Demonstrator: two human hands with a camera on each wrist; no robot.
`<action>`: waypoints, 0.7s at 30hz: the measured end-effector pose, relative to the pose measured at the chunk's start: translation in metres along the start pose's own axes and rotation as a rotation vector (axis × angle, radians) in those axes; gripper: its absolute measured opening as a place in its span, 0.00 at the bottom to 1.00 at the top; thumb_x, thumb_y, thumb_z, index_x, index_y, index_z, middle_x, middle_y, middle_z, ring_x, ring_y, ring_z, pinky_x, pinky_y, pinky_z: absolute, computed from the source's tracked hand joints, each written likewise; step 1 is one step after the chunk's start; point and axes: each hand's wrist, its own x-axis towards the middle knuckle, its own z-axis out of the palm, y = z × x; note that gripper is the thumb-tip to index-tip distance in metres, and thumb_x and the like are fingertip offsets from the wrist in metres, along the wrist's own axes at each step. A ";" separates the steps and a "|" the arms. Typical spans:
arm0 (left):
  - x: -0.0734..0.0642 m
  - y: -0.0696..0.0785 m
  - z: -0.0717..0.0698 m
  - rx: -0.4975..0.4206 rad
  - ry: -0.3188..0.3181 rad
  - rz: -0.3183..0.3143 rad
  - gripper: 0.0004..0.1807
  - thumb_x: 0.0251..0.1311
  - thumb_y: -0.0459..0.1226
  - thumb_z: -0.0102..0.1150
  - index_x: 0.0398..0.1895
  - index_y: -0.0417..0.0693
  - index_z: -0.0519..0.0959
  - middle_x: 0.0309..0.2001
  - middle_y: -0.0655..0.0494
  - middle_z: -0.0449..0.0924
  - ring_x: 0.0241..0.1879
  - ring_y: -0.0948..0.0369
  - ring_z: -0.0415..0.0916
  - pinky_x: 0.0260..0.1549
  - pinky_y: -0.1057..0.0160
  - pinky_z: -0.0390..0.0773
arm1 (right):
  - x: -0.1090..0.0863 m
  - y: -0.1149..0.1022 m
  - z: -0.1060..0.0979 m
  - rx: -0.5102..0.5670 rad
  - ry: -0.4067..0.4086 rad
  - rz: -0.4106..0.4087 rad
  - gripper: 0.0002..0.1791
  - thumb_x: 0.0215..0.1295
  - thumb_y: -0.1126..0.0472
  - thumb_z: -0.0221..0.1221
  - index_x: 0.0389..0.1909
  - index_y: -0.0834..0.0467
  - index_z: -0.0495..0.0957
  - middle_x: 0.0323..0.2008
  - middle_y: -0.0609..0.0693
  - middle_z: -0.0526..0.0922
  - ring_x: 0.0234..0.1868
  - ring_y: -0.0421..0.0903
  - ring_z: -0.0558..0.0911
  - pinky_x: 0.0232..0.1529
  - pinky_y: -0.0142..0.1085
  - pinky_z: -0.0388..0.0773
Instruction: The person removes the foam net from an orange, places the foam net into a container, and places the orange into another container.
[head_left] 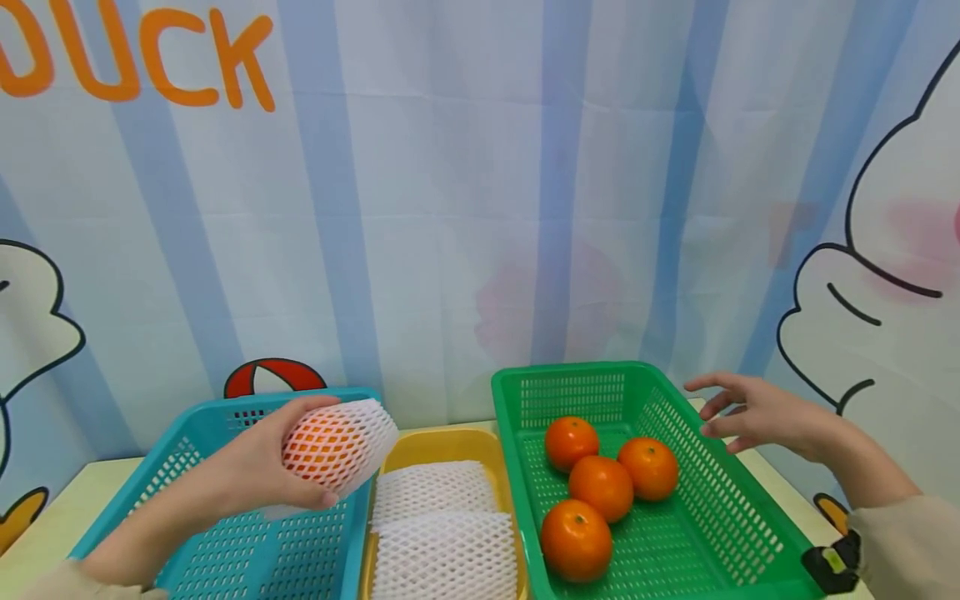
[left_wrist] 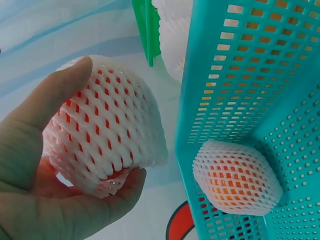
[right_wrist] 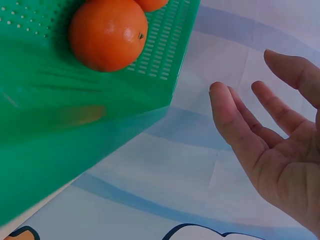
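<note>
My left hand (head_left: 258, 462) grips an orange in a white foam net (head_left: 337, 446), held above the blue basket (head_left: 176, 446). In the left wrist view the thumb and fingers curl round the netted orange (left_wrist: 107, 127). Another netted orange (left_wrist: 235, 177) lies inside the blue basket, which the left hand hides in the head view. My right hand (head_left: 765, 415) hovers by the right rim of the green basket (head_left: 720, 475), holding nothing. Its fingers look relaxed and slightly bent in the right wrist view. Several bare oranges (head_left: 576, 540) sit in the green basket.
Between the two baskets stands a yellow tray (head_left: 435, 442) with white foam nets (head_left: 446, 554) in it. A striped curtain (head_left: 450, 208) with cartoon prints hangs close behind. The pale table (head_left: 105, 492) shows at the left.
</note>
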 end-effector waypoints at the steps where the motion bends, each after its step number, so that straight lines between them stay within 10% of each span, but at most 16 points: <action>1: 0.001 0.001 0.001 -0.005 -0.002 0.003 0.51 0.37 0.36 0.75 0.67 0.48 0.55 0.57 0.42 0.64 0.49 0.48 0.65 0.33 0.55 0.78 | 0.001 -0.002 0.001 -0.003 0.000 -0.003 0.36 0.63 0.65 0.56 0.67 0.68 0.51 0.50 0.65 0.70 0.45 0.55 0.78 0.40 0.47 0.78; 21: 0.007 0.012 0.013 0.017 -0.029 0.011 0.50 0.35 0.36 0.75 0.66 0.50 0.58 0.57 0.43 0.66 0.47 0.49 0.68 0.34 0.56 0.77 | 0.018 -0.030 0.018 -0.004 -0.030 -0.073 0.34 0.64 0.60 0.57 0.67 0.65 0.55 0.49 0.63 0.71 0.44 0.51 0.78 0.38 0.44 0.78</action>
